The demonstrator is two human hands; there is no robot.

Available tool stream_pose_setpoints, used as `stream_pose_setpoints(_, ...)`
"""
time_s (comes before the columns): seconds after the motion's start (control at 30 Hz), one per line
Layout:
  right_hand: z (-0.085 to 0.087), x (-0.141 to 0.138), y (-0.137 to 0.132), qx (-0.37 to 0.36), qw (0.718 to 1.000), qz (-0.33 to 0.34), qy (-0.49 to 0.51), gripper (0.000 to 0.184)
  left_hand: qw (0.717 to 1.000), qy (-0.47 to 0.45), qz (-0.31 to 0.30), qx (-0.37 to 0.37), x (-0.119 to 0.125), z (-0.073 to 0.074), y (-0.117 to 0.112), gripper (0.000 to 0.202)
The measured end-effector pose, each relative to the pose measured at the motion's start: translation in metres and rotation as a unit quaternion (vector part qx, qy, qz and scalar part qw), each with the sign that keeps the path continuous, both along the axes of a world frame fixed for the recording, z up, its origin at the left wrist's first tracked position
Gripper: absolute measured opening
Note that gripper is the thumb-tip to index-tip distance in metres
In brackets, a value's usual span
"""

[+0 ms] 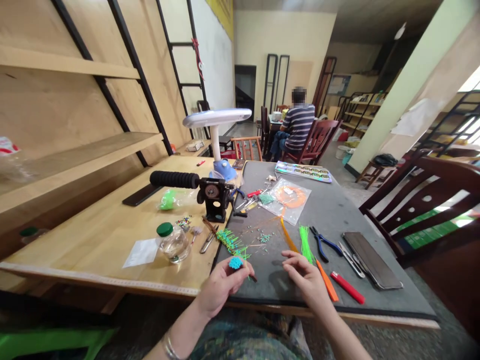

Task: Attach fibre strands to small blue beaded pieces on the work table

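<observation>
Soft, fairly even indoor light; the brightest patch is a washed-out opening (471,81) between two and three o'clock. The ceiling (375,20) toward one-thirty is dim. A faint shadow lies beside the right hand (307,280), near five. Wide-angle distortion slants shelves (71,65) at ten; a bottle (13,162) at nine looks smeared. Pixelation covers a seated person's head (299,96).

A small blue cluster (235,263) is held by the left hand (223,285) above the near side of the tabletop (101,237). The right hand (304,276) is held with fingers parted near bright green strands (305,241). Blue-handled pliers (321,246) and a red lighter (347,288) are laid farther right; a green-capped bottle (174,248) is set at the left.
</observation>
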State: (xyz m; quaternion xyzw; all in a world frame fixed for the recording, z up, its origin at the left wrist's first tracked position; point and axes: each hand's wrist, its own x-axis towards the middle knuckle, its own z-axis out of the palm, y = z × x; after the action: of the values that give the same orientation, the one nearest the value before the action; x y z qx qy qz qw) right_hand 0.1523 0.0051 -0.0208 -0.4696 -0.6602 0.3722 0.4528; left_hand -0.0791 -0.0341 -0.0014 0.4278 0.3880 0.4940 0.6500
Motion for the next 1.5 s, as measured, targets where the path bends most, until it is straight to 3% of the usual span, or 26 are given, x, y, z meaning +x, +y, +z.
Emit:
stream_pose_setpoints(0.07,0.000,-0.005,0.003,-0.062,0.992,-0.031,0.106,0.029,1.000,0.012,0.013,0.006,0.020,0.002,0.009,0.028)
stream_pose_setpoints(0.17,-0.002,-0.012,0.005,-0.098,0.970,-0.063,0.212,0.030,0.999,0.031,0.015,0.030,0.052,0.004,0.023,0.037)
stream_pose_setpoints(0.37,-0.004,-0.009,0.005,-0.127,0.942,-0.081,0.299,0.029,0.992,0.058,-0.034,0.111,0.087,0.001,0.038,0.034)
stream_pose_setpoints(0.6,0.016,-0.008,0.006,-0.189,0.913,-0.091,0.350,0.031,0.995,0.085,-0.017,0.043,0.085,-0.008,0.041,0.040)
stream_pose_setpoints(0.8,0.013,-0.015,0.009,-0.196,0.909,-0.060,0.364,0.032,0.997,0.066,-0.022,-0.017,0.081,-0.014,0.042,0.044)
stream_pose_setpoints(0.97,0.014,-0.013,0.014,-0.204,0.903,-0.065,0.373,0.034,0.997,0.067,-0.026,-0.018,0.079,-0.015,0.043,0.045)
stream_pose_setpoints(1.3,0.019,-0.003,0.022,-0.189,0.910,-0.078,0.361,0.034,0.996,0.075,-0.046,-0.007,0.078,-0.019,0.045,0.041)
stream_pose_setpoints(1.5,0.014,0.000,0.016,-0.177,0.930,-0.050,0.319,0.032,0.999,0.010,-0.008,-0.049,0.072,-0.009,0.045,0.046)
